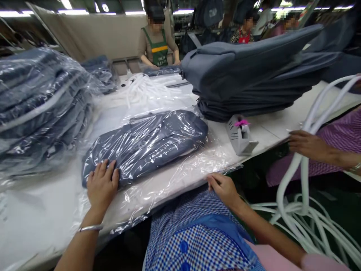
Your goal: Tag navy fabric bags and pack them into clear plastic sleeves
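Note:
A dark blue-grey bag, apparently a backpack [158, 141], lies flat on the table inside a clear plastic bag [180, 165]. My left hand [103, 180] rests on its left end, palm down with the fingers stretched out over the film. At the table's front edge, my right hand [222, 188] is closed in a pinch on the loose edge of the plastic bag. Loose film spreads from the packed item toward the front edge and hangs over it. A grey tape dispenser [239, 137] with a pink tie stands beyond my right hand.
Plastic-wrapped packs [36, 113] are piled at the left. Unwrapped dark backpacks [248, 75] are stacked at the back right. White strips [146, 88] lie behind. At the right, a co-worker's hand [313, 146] holds white tubing [304, 180]. Another person [159, 45] stands across the table.

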`<state>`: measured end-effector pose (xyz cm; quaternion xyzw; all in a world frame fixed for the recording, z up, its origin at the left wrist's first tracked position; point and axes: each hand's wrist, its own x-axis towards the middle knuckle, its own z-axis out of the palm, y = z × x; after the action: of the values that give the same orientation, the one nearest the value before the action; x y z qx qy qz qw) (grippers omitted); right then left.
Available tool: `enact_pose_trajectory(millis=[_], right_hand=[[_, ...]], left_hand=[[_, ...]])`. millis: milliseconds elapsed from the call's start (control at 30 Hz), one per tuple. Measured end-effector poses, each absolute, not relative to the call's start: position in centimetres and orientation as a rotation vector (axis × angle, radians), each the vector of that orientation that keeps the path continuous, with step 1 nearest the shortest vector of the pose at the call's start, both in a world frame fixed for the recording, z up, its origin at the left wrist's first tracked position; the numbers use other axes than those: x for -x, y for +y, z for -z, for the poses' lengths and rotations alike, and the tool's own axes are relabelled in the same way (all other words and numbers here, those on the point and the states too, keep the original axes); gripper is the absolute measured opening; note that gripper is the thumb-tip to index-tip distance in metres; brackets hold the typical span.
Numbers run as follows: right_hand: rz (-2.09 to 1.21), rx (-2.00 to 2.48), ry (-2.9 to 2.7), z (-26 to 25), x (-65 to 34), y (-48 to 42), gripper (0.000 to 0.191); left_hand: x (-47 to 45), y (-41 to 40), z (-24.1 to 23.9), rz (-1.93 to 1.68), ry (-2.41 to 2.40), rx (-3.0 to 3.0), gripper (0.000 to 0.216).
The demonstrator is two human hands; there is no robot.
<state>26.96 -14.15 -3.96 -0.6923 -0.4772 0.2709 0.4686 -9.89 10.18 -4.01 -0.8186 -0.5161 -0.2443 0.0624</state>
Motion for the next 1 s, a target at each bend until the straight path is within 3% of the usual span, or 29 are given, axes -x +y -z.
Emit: enact_pose_trajectory(millis=[100, 200, 300, 567, 633, 733, 800, 1000], right_hand=[[-1.108, 1.573, -0.653, 5.4, -25.9, -16.7, 0.04], [-1.228, 1.297, -0.363, 5.5, -25.6, -15.9, 0.036], [-1.24, 1.13, -0.408, 5.1, -25.7, -13.9, 0.03], [-0.391, 1.574, -1.547, 5.8, -26.7, -9.8, 0.037], [-0.534, 1.577, -1.459, 5.8, -25.9, -8.9, 0.038], [-1.087, 1.441, -0.936, 5.6, -23.8, -7.5, 0.039], [-1.391, 1.253, -0.595, 5.4, -22.6, -6.8, 0.03], [-1.509, 1.058, -0.228, 4.6, -21.6, -4.8, 0.009]], left_hand=[[9.9, 10.2, 4.0, 0.726, -1.526, 2.478, 0.053], [10.0, 10.4, 3.9, 0.704, -1.494, 2.492, 0.053], [10.2, 10.6, 3.8, 0.691, -1.472, 2.512, 0.054], [10.8, 11.6, 3.9, 0.546, -1.495, 2.487, 0.056], [10.9, 11.7, 4.0, 0.525, -1.515, 2.483, 0.055], [11.0, 11.9, 4.1, 0.508, -1.522, 2.466, 0.054], [10.9, 11.8, 4.1, 0.503, -1.506, 2.45, 0.052], [10.8, 11.7, 4.0, 0.478, -1.512, 2.432, 0.051]])
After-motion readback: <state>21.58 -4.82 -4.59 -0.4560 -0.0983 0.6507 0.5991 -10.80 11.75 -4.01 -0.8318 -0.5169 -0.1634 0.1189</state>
